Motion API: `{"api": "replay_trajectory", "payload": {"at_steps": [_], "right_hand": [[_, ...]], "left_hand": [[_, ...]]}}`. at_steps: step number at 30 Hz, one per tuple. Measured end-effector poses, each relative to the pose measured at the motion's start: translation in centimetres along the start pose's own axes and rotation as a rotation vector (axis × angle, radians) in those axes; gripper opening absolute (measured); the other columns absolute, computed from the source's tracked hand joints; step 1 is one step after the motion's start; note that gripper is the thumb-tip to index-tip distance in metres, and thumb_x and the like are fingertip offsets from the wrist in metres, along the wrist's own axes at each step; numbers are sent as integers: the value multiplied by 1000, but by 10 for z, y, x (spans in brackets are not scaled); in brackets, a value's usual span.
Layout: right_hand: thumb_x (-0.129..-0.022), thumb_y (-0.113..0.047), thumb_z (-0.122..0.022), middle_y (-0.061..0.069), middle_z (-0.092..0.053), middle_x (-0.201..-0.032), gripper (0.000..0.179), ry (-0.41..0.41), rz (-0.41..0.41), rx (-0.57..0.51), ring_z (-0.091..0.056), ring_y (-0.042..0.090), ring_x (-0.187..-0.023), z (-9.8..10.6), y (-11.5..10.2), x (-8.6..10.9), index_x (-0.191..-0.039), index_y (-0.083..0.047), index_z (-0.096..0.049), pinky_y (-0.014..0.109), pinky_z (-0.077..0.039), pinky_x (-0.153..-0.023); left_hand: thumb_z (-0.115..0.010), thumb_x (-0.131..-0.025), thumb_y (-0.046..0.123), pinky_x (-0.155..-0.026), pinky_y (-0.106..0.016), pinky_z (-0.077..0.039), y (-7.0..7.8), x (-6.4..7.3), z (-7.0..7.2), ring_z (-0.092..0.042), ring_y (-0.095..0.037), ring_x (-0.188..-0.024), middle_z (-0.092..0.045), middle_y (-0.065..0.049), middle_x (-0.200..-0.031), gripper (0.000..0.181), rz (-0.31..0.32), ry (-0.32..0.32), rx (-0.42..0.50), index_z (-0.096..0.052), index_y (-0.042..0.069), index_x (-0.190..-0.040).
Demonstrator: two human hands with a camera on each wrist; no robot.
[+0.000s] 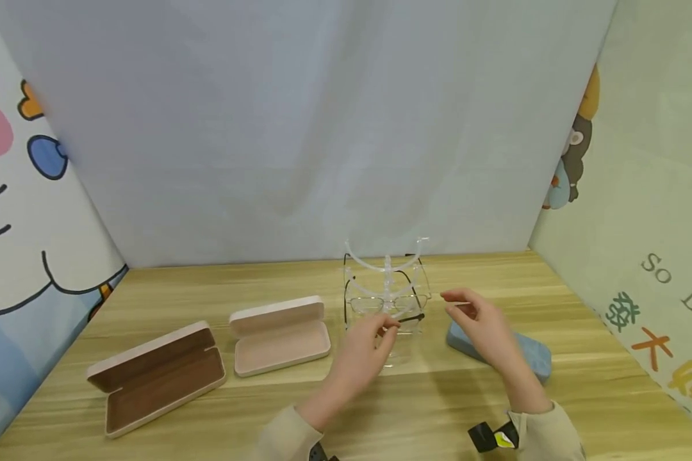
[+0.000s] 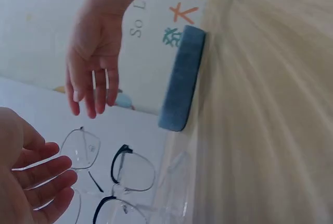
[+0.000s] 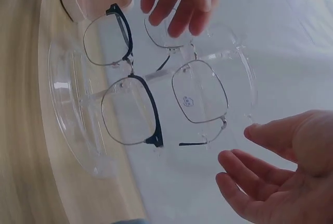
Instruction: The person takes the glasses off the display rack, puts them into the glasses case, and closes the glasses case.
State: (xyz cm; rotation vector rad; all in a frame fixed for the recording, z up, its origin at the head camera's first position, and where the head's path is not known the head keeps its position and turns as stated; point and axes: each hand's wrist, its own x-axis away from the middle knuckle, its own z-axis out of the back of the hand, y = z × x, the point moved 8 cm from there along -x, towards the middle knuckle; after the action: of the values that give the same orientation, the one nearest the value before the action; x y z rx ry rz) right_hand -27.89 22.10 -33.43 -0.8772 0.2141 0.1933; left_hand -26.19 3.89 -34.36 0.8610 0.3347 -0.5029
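Step in hand, as we judge it: the handling of spectacles at a clear display stand point(image 1: 387, 278), though we cannot tell whether they are being set out or taken off. The next move, in our view, calls for a light grip by the temples or rims, clear of the lenses. Hands, two, apart, one at either side of the stand: left hand point(image 1: 357, 352), fingers loosely bent, close to the frames, contact uncertain; right hand point(image 1: 487, 330), thumb and fingers parted, nothing held that we can see. Spectacles, two pairs, both on the stand. Upper: metal-rimmed glasses point(image 3: 200, 86), thin and silvery, rounded lenses, dark temple tips, a small mark on one lens. Lower: black-browed glasses point(image 3: 131, 73), heavy dark top bar, fine metal lower rim. Also on the desk point(image 1: 230, 416), we record a brown-lined case point(image 1: 164, 381) and a pink case point(image 1: 282, 342), both open, and a blue case point(image 1: 533, 355), closed.
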Motion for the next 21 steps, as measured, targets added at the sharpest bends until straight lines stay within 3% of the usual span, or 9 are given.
{"api": "replay_trajectory", "payload": {"at_steps": [5, 10, 13, 17, 21], "right_hand": [[-85, -24, -51, 7, -53, -105, 25, 102, -25, -22, -55, 20, -90, -3, -7, -4, -109, -16, -55, 36, -46, -72], [-85, -21, -52, 9, -48, -108, 26, 97, -18, -8, -53, 23, -93, -12, -9, -5, -109, -14, -55, 38, -44, -78], [-85, -18, -52, 10, -46, -111, 27, 72, -8, 1, -53, 24, -93, -18, -8, -6, -112, -13, -53, 39, -44, -78], [-85, -15, -52, 11, -47, -113, 30, 42, -8, -3, -54, 24, -93, -28, -8, -8, -115, -14, -51, 38, -45, -77], [-85, -14, -51, 10, -51, -112, 29, 42, -5, -31, -55, 23, -91, -34, -9, -9, -114, -13, -51, 37, -46, -76]], "left_hand": [[-50, -86, 20, -57, -15, -44, -11, -3, 31, -52, -3, -66, -59, 7, -80, 13, 32, 152, 22, -61, 15, -88], [-52, -84, 15, -49, -16, -41, -24, 1, 50, -48, -3, -58, -56, 6, -71, 11, 66, 284, 0, -61, 12, -88], [-51, -84, 15, -46, -18, -39, -35, 1, 51, -46, -4, -55, -53, 5, -70, 16, 118, 286, 7, -59, 11, -97], [-52, -82, 15, -46, -18, -40, -48, 2, 42, -47, -6, -59, -50, 2, -78, 27, 210, 218, 2, -54, 12, -109], [-51, -82, 16, -52, -19, -42, -52, 5, 34, -51, -9, -71, -52, -2, -91, 34, 241, 176, 0, -50, 12, -115]]}}
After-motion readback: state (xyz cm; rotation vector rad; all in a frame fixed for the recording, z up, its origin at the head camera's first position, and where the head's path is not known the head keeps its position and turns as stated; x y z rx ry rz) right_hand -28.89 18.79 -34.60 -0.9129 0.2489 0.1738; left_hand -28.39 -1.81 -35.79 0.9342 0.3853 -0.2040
